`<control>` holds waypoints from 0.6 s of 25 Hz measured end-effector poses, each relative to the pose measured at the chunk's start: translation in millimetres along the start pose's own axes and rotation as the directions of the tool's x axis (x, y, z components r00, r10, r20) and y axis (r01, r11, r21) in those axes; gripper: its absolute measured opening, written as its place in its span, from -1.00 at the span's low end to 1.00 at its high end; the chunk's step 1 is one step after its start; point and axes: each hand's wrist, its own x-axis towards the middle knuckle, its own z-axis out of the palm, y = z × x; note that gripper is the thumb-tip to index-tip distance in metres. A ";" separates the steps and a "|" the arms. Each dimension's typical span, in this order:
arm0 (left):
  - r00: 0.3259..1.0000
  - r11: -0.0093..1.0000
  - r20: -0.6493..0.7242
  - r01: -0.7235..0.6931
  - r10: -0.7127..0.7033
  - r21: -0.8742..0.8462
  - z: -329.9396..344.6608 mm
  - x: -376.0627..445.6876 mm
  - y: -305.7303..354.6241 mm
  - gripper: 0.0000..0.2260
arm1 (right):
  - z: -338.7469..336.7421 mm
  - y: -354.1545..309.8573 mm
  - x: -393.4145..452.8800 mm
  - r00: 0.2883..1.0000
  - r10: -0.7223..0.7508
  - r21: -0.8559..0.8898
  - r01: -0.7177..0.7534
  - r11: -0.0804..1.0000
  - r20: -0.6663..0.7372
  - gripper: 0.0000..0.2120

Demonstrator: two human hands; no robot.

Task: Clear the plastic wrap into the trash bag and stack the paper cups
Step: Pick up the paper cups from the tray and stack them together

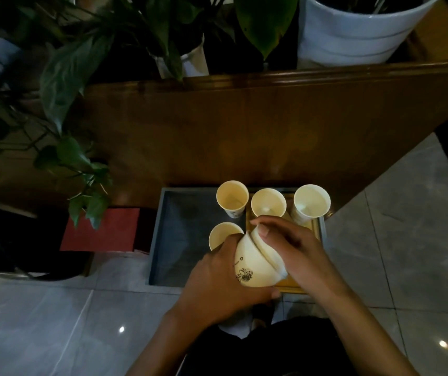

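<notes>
My left hand (217, 283) grips a white printed paper cup (250, 263) tilted on its side above the tray. My right hand (293, 248) holds a second paper cup (267, 252) nested partly into the first, thumb on its rim. Several more paper cups stand upright and empty on the grey tray (174, 240): one at the back left (232, 199), one at the back middle (268, 202), one at the back right (311, 203), and one (221, 234) partly hidden behind my left hand. No plastic wrap or trash bag is recognisable.
A yellow tray (314, 229) lies inside the grey tray's right half. A wooden cabinet (244, 126) rises behind, with white plant pots (353, 36) on top. Leafy plants (62, 85) hang at left. A red box (103, 232) and a dark bin (13, 240) sit left.
</notes>
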 end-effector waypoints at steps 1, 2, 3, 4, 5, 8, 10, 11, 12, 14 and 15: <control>1.000 1.000 -0.009 0.001 -0.001 0.003 0.9 -0.3 1.1 -0.18 | 0.9 -0.8 -0.4 1.000 -0.004 -0.002 0.004 1.000 0.010 -0.68; 1.000 1.000 -0.017 0.003 -0.003 0.003 1.7 -0.3 2.3 -0.18 | 2.4 -1.1 -1.7 1.000 -0.014 -0.015 0.015 1.000 0.024 -0.70; 1.000 1.000 -0.024 0.005 -0.005 0.001 2.4 -0.6 3.2 -0.18 | 4.8 -1.2 -3.8 0.999 -0.025 -0.038 0.027 0.999 0.045 -0.72; 0.999 1.000 -0.032 0.006 -0.006 0.001 2.7 -1.1 3.3 -0.19 | 7.0 -1.9 -6.3 0.997 -0.026 -0.063 0.030 0.998 0.068 -0.71; 0.999 1.000 -0.038 0.001 -0.001 0.002 2.9 -2.0 3.4 -0.20 | 7.9 -3.9 -8.6 0.995 -0.013 -0.080 0.021 0.997 0.095 -0.69; 0.996 0.998 -0.084 -0.037 0.041 0.043 5.4 -6.1 2.9 -0.20 | 4.3 -11.8 -5.9 0.980 0.040 -0.166 -0.007 0.986 0.196 -0.59; 0.985 0.989 -0.142 -0.078 0.096 0.128 11.1 -8.4 3.3 -0.19 | 5.6 -17.6 0.3 0.980 0.053 -0.219 -0.010 0.976 0.193 -0.59; 0.977 0.981 -0.175 -0.091 0.121 0.173 14.5 -8.4 3.6 -0.20 | 8.7 -19.0 2.4 0.985 0.060 -0.216 -0.024 0.976 0.163 -0.60; 0.969 0.974 -0.209 -0.090 0.135 0.210 17.7 -7.7 4.5 -0.20 | 12.1 -19.1 3.1 0.988 0.058 -0.207 -0.028 0.978 0.142 -0.62; 0.951 0.965 -0.275 -0.072 0.143 0.251 21.5 -7.0 8.3 -0.22 | 15.9 -19.8 1.7 0.987 0.041 -0.202 -0.009 0.979 0.155 -0.64; 0.941 0.961 -0.300 -0.072 0.154 0.267 23.4 -5.7 10.5 -0.23 | 14.1 -20.4 1.5 0.984 0.031 -0.200 0.005 0.980 0.177 -0.65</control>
